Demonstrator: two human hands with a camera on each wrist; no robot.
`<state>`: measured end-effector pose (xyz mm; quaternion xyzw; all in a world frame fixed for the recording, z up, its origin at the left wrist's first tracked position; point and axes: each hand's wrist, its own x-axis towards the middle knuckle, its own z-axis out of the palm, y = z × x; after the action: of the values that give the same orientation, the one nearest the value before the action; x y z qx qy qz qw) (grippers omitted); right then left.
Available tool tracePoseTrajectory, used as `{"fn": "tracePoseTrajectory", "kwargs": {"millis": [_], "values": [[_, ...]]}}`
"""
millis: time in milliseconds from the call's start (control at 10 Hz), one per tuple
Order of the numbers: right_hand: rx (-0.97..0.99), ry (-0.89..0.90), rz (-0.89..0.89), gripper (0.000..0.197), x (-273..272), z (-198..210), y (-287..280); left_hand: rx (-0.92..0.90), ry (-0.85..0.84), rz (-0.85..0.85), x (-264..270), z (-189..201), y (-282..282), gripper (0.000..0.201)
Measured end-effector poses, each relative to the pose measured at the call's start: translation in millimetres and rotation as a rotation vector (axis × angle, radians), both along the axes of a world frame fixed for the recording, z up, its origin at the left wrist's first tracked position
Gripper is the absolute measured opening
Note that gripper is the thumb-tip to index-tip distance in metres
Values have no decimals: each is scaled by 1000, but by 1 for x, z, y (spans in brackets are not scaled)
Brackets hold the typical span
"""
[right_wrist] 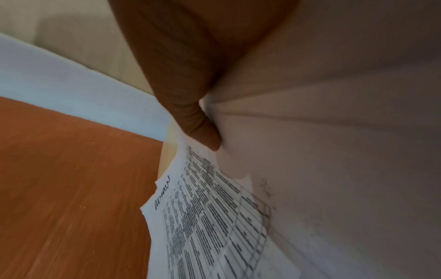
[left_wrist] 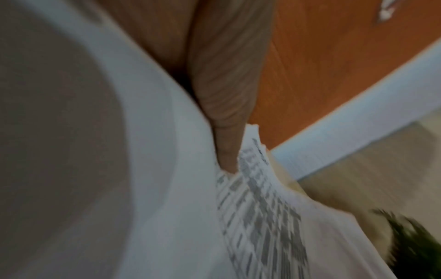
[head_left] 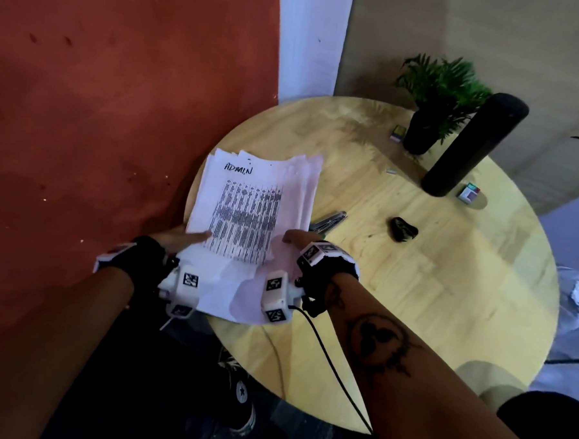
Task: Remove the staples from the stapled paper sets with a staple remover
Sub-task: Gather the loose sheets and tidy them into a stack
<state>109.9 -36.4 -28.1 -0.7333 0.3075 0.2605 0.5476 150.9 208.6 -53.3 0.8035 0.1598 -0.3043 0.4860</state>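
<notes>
A stack of printed paper sets [head_left: 248, 210], with "ADMIN" handwritten on top, lies at the left edge of the round wooden table [head_left: 411, 293]. Its near end curls up off the table. My left hand [head_left: 183, 239] grips the near left corner, thumb [left_wrist: 226, 113] lying on the top sheet [left_wrist: 262, 217]. My right hand [head_left: 292, 238] pinches the near right corner, thumb [right_wrist: 190, 113] pressed into the paper [right_wrist: 203, 217]. The fingers under the sheets are hidden. A black staple remover [head_left: 403, 229] lies alone on the table to the right of the stack. Neither hand touches it.
A metal tool [head_left: 330, 219] pokes out from under the stack's right edge. Behind stand a potted plant [head_left: 420, 132] and a black cylinder [head_left: 469, 145], with two small boxes [head_left: 469, 192] [head_left: 397, 132] and a staple strip [head_left: 390, 172]. A red wall is at the left.
</notes>
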Motion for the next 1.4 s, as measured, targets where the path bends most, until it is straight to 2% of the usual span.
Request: {"fn": "tracePoseTrajectory", "kwargs": {"millis": [100,200,300,400,500,600,700,800,900,1000,1100,1200,1300,1400], "values": [[23,-20,32,46,-4,7,-7,-141,-180,53,-22,12,-20,51],[31,-106,-18,38,-17,34,-27,-167,-402,31,-31,35,-31,52],[104,-309,-170,14,-55,79,-66,-309,-573,23,-51,82,-64,43],[188,-370,-287,8,-96,113,-111,-551,-559,-5,-77,115,-106,42],[217,-391,-372,8,-146,126,-155,-625,-424,-42,-107,102,-142,48],[139,-390,-479,19,-197,98,-177,-581,-349,-107,-141,65,-172,79],[59,-258,-503,18,-232,50,-182,-399,-332,-212,-179,25,-187,83],[17,-57,-331,22,-240,7,-188,-251,-78,-303,-185,-8,-182,113],[-94,47,-232,23,-227,-9,-196,-257,84,-263,-159,-11,-190,81],[-281,22,-135,9,-201,0,-195,-217,45,-217,-128,-5,-205,55],[-455,-158,-166,36,-182,30,-189,-197,-241,-228,-111,11,-220,72],[-480,-505,-337,51,-180,68,-189,-315,-532,-140,-102,61,-229,57],[-400,-785,-482,50,-179,101,-191,-489,-682,-80,-97,112,-227,65],[-270,-901,-549,44,-176,121,-192,-564,-775,-92,-104,152,-228,55]]}}
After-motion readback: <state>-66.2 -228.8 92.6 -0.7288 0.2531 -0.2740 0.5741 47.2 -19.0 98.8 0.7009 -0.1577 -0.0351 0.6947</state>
